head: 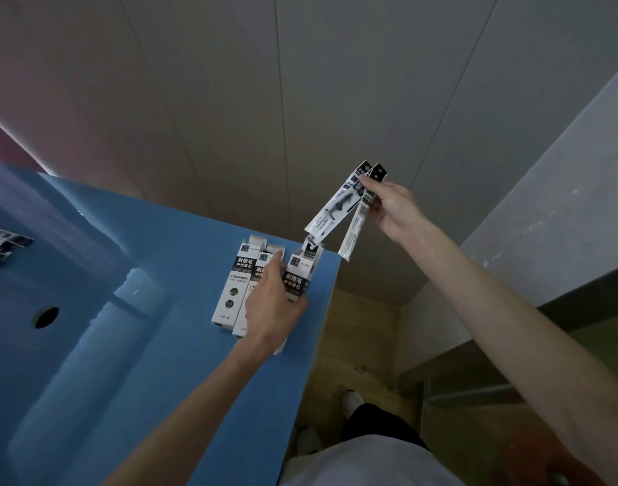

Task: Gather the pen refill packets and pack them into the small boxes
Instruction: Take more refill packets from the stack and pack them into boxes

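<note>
Three small white-and-black boxes stand side by side at the far right corner of the blue table [181, 380]. My left hand [270, 303] grips the rightmost box [298, 277], whose top is open with a refill packet [311, 245] poking out of it. The left box [232, 285] and the middle box [258, 271] also have open top flaps. My right hand [391, 208] is raised above and right of the boxes and pinches two pen refill packets [337, 206] by their upper ends; they hang fanned apart, beyond the table corner.
More refill packets [2, 245] lie at the table's far left edge. A round hole [47, 317] is in the tabletop to the left. A grey wall stands behind; wooden floor and a low ledge [510, 380] lie to the right of the table.
</note>
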Tool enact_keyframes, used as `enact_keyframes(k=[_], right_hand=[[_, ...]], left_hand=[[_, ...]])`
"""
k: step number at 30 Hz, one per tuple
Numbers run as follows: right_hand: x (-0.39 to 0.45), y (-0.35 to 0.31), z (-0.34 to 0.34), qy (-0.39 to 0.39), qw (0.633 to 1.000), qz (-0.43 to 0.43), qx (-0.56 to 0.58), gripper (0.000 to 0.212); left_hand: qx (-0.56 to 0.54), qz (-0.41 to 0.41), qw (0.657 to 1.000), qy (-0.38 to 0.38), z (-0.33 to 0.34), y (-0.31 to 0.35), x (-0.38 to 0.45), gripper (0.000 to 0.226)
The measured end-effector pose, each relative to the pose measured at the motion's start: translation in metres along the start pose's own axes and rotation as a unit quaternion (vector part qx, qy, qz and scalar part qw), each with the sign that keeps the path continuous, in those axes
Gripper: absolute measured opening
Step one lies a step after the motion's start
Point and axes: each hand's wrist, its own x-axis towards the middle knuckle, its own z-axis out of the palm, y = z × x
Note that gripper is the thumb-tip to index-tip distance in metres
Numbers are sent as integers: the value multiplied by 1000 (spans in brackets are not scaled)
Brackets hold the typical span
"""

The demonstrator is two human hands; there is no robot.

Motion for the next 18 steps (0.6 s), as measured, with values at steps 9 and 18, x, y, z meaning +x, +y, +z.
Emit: enact_keyframes(k=[9,18], right_hand=[[-6,-18,20,-79,993,5,-86,13],[-6,-26,22,-34,987,-62,-144,20]], left_hand=[[-101,-5,994,36,-13,6,-20,95],[-109,11,993,54,-20,0,-25,91]])
